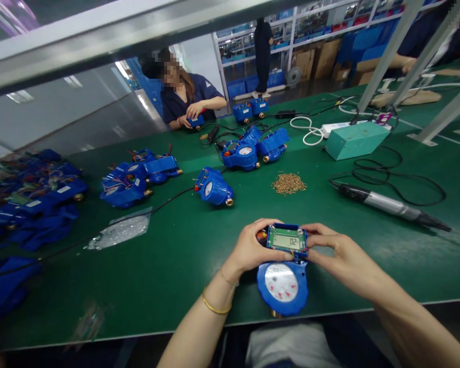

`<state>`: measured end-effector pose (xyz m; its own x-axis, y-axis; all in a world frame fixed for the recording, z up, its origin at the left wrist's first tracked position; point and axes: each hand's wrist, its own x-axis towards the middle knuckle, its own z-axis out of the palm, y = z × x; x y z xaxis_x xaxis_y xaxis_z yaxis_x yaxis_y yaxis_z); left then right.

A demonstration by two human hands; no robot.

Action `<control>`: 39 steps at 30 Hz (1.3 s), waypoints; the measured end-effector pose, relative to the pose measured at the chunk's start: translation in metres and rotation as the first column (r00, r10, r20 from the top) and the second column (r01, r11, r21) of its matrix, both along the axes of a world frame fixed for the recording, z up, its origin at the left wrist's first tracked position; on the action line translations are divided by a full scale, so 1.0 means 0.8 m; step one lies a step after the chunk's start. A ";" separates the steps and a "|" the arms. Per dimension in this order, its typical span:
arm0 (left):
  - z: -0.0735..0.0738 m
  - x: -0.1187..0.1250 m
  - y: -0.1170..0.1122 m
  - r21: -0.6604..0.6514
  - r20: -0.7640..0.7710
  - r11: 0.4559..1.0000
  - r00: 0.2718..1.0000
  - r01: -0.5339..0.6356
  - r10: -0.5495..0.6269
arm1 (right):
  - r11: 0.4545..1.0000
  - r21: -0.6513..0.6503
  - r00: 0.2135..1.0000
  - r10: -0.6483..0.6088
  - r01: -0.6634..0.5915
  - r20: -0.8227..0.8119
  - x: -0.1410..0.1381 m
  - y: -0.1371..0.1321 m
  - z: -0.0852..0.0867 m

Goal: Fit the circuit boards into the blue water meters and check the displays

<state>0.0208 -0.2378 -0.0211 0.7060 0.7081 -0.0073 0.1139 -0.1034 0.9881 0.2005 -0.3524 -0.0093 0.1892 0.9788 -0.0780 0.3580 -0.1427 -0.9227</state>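
A blue water meter [261, 286] lies at the table's near edge, its round white dial facing up. Its upper box is uncovered and shows a green circuit board with a small display [287, 241] that reads about 0.2. My left hand [249, 246] grips the box from the left, thumb along its lower edge and fingers over the top. From the right, my right hand [329, 248] holds the box's side between thumb and fingers. Beyond the meter lies a pile of small brass-coloured screws [289, 183].
An electric screwdriver [387, 204] with a black cord lies right, near a teal box [356, 140]. More blue meters [214, 186] stand ahead and crowd the left side. A clear plastic bag [126, 229] lies left. Across the table a person [191, 97] handles another meter.
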 end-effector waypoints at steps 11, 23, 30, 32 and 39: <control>-0.007 0.002 0.000 -0.118 0.079 0.993 0.997 0.005 0.005 | 0.966 -0.126 0.973 0.230 -0.227 0.005 0.032 0.017 0.013; -0.004 0.001 0.000 -0.133 0.089 0.991 0.996 0.001 0.011 | 0.954 -0.135 0.954 0.283 -0.269 0.096 0.043 0.032 0.019; -0.003 0.003 -0.001 -0.157 0.068 0.988 0.998 -0.007 0.018 | 0.930 -0.136 0.939 0.344 -0.342 -0.012 0.047 0.022 0.020; -0.004 0.003 -0.001 -0.152 0.067 0.988 0.998 -0.010 0.020 | 0.958 -0.105 0.963 0.263 -0.268 -0.059 0.042 0.020 0.014; -0.004 0.003 -0.001 -0.058 0.018 0.998 0.999 -0.034 0.035 | 0.990 -0.030 0.985 0.133 -0.137 -0.107 0.028 0.020 0.001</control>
<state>0.0232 -0.2385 -0.0240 0.6819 0.7306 -0.0355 0.0977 -0.0429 0.9943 0.2230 -0.3362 -0.0089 0.0445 0.9909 -0.1268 0.2779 -0.1342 -0.9512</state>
